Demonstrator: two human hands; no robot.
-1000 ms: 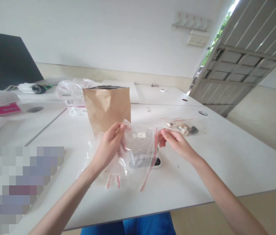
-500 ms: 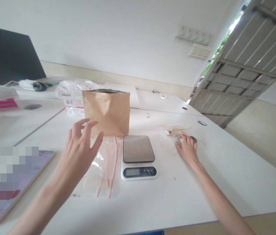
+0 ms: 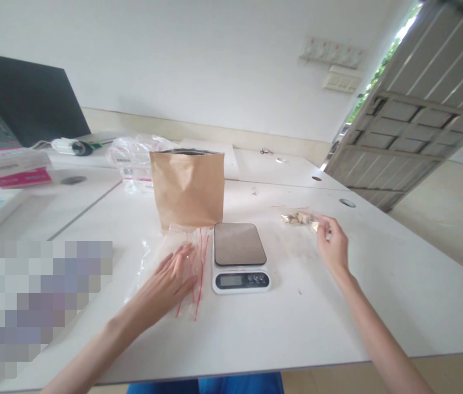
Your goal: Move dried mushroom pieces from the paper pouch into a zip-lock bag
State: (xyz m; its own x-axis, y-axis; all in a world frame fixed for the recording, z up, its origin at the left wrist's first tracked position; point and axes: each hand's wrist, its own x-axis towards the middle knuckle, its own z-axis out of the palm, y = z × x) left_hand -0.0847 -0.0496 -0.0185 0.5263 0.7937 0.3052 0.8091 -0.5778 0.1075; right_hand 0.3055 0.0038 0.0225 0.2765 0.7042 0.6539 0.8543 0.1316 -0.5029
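My left hand (image 3: 174,275) lies flat with fingers stretched on several clear zip bags (image 3: 198,284) with red seal lines. Right beside them is a white digital kitchen scale (image 3: 241,257) with nothing on its plate. Behind the bags stands a brown paper pouch (image 3: 188,189), its top open. Farther right, the fingers of my right hand (image 3: 333,243) are pinched at the right end of a small clear zip bag (image 3: 297,218), which holds beige pieces too small to name.
A blurred-out flat object (image 3: 46,295) lies at the left. Behind it are pink-and-white boxes (image 3: 22,174), a dark monitor-like case (image 3: 34,101) and a white device (image 3: 66,146). Crumpled clear plastic (image 3: 133,156) sits behind the pouch. A cable hole (image 3: 347,203) is at the right.
My left hand has come down from the air beside the pouch onto the zip bags. My right hand has moved right and pinches the small bag's end. The whole view has shifted slightly.
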